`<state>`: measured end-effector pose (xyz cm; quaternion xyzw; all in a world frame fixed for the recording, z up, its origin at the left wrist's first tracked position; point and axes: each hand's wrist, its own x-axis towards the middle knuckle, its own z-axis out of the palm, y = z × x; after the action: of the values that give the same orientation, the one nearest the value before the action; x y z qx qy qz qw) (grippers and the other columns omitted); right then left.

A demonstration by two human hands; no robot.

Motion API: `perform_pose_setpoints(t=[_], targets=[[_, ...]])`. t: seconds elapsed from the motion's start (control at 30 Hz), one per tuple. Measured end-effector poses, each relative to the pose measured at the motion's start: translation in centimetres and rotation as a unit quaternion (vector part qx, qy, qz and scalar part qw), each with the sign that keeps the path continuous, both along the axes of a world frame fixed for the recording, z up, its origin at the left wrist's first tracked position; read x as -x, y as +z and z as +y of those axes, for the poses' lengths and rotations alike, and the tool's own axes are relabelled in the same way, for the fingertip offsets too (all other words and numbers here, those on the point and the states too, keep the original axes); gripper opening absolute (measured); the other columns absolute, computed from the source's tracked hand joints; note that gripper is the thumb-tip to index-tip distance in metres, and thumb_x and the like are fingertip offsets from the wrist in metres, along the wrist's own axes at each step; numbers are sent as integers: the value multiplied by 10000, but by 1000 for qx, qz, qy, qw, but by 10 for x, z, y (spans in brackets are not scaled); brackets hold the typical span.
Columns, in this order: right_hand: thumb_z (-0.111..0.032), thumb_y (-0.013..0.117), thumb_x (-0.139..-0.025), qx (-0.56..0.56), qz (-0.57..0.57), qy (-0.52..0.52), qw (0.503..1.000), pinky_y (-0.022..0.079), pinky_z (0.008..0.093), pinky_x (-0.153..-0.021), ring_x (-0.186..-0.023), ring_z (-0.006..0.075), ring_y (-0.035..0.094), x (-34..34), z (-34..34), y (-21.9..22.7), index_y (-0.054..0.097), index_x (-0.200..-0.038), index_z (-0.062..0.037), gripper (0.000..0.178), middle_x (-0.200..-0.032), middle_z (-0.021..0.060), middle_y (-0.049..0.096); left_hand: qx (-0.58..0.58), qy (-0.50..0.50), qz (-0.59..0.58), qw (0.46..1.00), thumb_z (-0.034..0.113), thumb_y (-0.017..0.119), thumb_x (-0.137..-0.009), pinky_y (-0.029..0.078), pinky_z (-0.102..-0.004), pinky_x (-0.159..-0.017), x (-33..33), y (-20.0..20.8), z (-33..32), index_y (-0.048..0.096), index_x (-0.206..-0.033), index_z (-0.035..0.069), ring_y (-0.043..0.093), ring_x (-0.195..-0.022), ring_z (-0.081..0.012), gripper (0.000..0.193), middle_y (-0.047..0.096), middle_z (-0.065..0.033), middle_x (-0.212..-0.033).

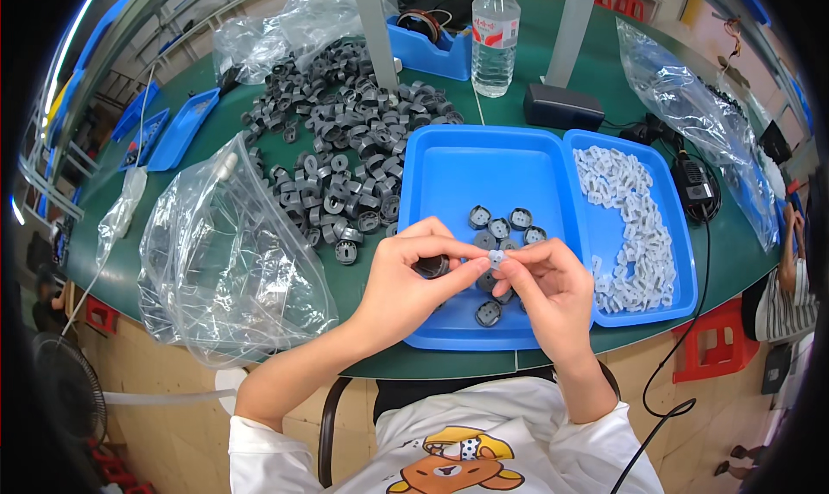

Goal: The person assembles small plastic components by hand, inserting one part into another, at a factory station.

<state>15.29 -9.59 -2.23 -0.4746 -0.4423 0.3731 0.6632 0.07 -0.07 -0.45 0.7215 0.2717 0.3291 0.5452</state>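
Observation:
Over the large blue tray (492, 170), my two hands meet fingertip to fingertip. My left hand (399, 278) is closed, with a dark round plastic cap (431, 267) tucked under its curled fingers. Between the thumbs and forefingers of both hands sits a small light-grey plastic piece (496, 258). My right hand (555, 297) pinches that piece from the right side. Several dark round caps (488, 313) lie in the tray, around and below the fingertips; some are partly hidden by my hands.
A smaller blue tray (686, 300) of light-grey pieces (637, 235) adjoins on the right. Dark caps (337, 118) are heaped at the far left, beside a clear plastic bag (229, 269). A water bottle (495, 41), a black box (563, 106) and grey posts stand behind. A black cable (704, 295) hangs at right.

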Motion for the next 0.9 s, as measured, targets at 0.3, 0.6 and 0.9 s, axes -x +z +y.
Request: perform_pose_setpoints(t=[0.3,0.6,0.9], targets=[[6,604,-870,8,21,16,1000,503,245,-680,-771,141,623,0,0,4,556,-985,43,130,-908,110,627,41,-46,-10,998,110,679,-817,376,-201,-600,-1,-5,3,703,-943,39,478,-704,-63,147,548,-15,-776],[25,620,-850,53,88,76,992,508,255,-692,-783,145,614,-10,-2,4,568,-998,48,158,-914,91,607,46,-57,-15,997,112,705,-795,385,-208,-621,1,-2,5,707,-921,36,499,-707,-70,147,558,-17,-774],[12,622,-855,48,76,65,994,498,245,-669,-772,137,604,-9,-2,3,601,-992,54,145,-927,78,602,37,-43,-20,998,99,724,-780,375,-204,-594,1,-5,4,718,-885,37,486,-673,-61,122,569,-14,-761]])
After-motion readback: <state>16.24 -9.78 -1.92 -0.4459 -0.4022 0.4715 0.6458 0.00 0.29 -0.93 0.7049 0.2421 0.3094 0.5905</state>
